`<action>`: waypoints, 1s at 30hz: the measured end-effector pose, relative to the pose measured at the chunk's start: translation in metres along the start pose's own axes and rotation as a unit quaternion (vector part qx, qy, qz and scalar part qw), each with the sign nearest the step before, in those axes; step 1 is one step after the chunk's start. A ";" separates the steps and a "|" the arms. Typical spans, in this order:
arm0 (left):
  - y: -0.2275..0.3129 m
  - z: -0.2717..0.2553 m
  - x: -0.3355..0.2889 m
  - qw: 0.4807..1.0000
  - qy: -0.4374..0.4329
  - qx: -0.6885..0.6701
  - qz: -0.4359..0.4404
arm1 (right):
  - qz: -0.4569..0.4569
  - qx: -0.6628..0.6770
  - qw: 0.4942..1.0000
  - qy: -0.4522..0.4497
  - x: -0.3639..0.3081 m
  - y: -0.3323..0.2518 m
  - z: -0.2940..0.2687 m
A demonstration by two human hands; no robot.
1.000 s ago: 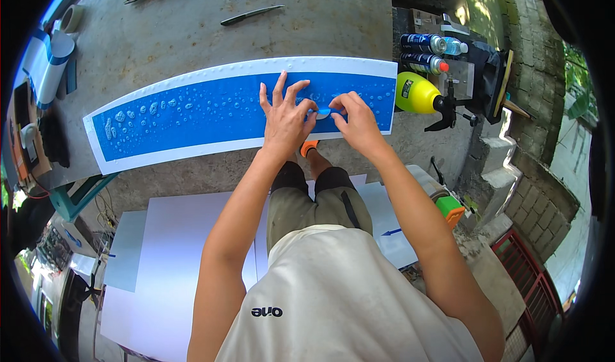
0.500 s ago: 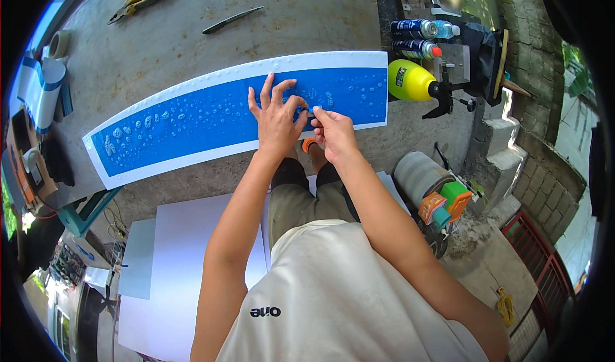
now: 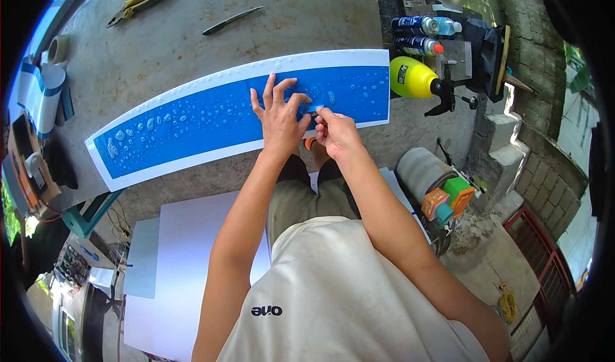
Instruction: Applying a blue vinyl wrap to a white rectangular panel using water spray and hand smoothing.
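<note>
Along near edge of bench (image 3: 186, 55): curved blue sheet (image 3: 211, 125), white border, surface dotted with pale drops or bubbles, cannot tell which. Left hand (image 3: 280, 122) fingers spread, tips on blue; whether thumb and forefinger grip anything, cannot tell. Right hand (image 3: 337, 133) just beside, thumb and forefinger pinched on small light-blue piece (image 3: 313, 108). Beyond sheet: yellow-handled pliers (image 3: 139, 2), slim pen-like tool (image 3: 232, 20). Off right end: yellow spray bottle (image 3: 412, 78). Tape roll (image 3: 57, 49) at bench's left.

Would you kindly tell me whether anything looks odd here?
Yes: the white-bordered blue strip is dotted with bubble-like spots, largest toward its left end, making the surface look uneven; whether water or trapped air is unclear.
</note>
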State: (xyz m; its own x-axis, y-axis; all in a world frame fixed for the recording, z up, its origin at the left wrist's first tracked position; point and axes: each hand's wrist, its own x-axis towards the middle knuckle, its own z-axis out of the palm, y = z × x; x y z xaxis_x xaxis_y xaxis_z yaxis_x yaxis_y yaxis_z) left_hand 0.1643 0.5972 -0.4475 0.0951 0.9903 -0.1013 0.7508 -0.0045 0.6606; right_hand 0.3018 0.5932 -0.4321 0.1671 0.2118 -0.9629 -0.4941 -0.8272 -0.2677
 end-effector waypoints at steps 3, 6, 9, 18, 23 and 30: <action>0.004 -0.002 0.002 1.000 -0.005 -0.008 -0.017 | 0.017 0.017 1.000 -0.017 0.000 -0.003 -0.002; 0.005 -0.003 0.002 1.000 -0.004 -0.017 -0.025 | 0.026 0.021 0.999 -0.023 -0.001 -0.004 -0.003; 0.003 -0.003 0.002 0.999 0.000 -0.027 -0.021 | 0.026 0.015 0.999 -0.021 -0.003 -0.005 -0.002; 0.003 0.000 0.002 0.999 0.000 -0.025 -0.024 | -0.010 -0.035 0.999 -0.002 -0.002 -0.001 0.000; 0.002 0.000 -0.001 1.000 -0.001 -0.019 -0.015 | -0.020 -0.053 0.998 0.004 -0.001 0.001 -0.001; 0.002 -0.008 -0.001 0.999 -0.031 -0.005 0.020 | -0.004 -0.040 0.999 -0.002 -0.001 0.000 -0.004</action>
State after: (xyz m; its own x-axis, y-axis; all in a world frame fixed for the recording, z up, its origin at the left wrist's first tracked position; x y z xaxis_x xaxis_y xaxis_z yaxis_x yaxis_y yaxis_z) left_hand 0.1608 0.5973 -0.4398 0.1656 0.9788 -0.1209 0.7392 -0.0420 0.6722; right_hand 0.3047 0.5909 -0.4310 0.1676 0.2205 -0.9609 -0.4238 -0.8639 -0.2722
